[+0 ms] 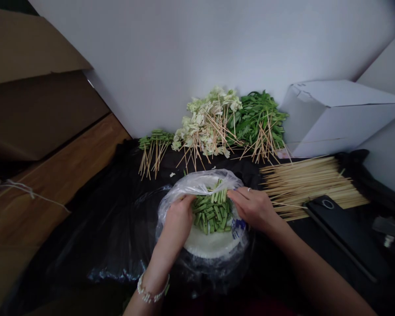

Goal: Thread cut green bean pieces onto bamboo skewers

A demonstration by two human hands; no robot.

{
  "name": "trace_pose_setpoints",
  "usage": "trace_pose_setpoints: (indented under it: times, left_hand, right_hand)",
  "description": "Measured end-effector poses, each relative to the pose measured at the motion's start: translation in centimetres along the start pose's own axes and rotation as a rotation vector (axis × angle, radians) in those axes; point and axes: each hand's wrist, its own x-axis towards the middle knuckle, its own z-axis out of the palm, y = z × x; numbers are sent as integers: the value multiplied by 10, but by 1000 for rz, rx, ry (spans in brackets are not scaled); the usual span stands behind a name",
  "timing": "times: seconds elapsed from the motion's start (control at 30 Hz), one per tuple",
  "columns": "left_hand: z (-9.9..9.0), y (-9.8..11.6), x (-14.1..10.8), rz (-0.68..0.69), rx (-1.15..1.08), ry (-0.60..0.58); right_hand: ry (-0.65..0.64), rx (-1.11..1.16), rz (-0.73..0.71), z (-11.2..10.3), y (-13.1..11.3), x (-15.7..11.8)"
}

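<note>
Cut green bean pieces lie heaped in a pale round bowl lined with a clear plastic bag. Over the heap, a row of bean pieces sits side by side on a skewer. My right hand, wearing a ring, is closed at the right end of that row. My left hand is closed at the bowl's left side, its fingertips by the beans. What it pinches is hidden. A beaded bracelet circles my left wrist.
Behind the bowl lie skewered beans, skewered pale cabbage-like leaves and skewered leafy greens. Bare skewers and a dark phone lie right. A white box, cardboard box and black plastic sheet surround them.
</note>
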Motion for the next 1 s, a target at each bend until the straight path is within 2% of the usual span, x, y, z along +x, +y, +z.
trace_pose_setpoints:
  times: [0.1, 0.17, 0.33, 0.43, 0.53, 0.67, 0.83, 1.0]
  left_hand:
    - [5, 5, -4, -16, 212, -107]
    - [8, 9, -5, -27, 284, -137]
    - [8, 11, -6, -38, 261, -163]
    - [8, 10, -5, -9, 127, -116]
    - [8, 9, -2, 9, -110, -20]
    - [8, 8, 1, -83, -338, 65]
    - [8, 6, 2, -136, -497, 99]
    - [7, 9, 1, -145, -543, 119]
  right_hand:
    - [-6, -15, -7, 1, -2, 0]
    - [-4, -18, -9, 2, -4, 0]
    - [-25, 3, -18, 2, -6, 0]
    - [-33, 16, -26, 2, -7, 0]
    - [-36, 33, -22, 3, -8, 0]
    - [-29, 49, -20, 4, -8, -1]
    - [-17, 49, -30, 4, -9, -2]
    - [-25, 46, -41, 5, -8, -2]
